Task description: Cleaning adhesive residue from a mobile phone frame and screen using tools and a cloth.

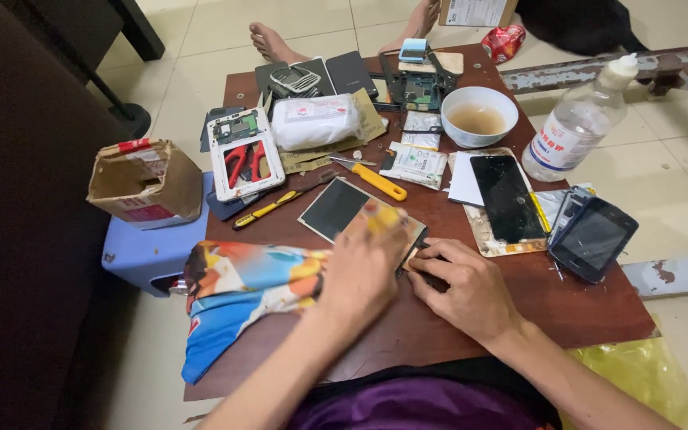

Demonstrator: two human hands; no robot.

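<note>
Phone screen panel lies flat under left hand, right hand pinching its edge.

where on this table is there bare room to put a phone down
Bare wood lies along the near right table corner, between the right hand and the dark phone. The far half is crowded: bowl, white packet, circuit boards, tools. The colourful cloth covers the near left.

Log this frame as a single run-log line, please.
left hand: pressing flat on phone screen panel | right hand: fingertips at panel's near edge | table: cluttered with phone parts
</note>
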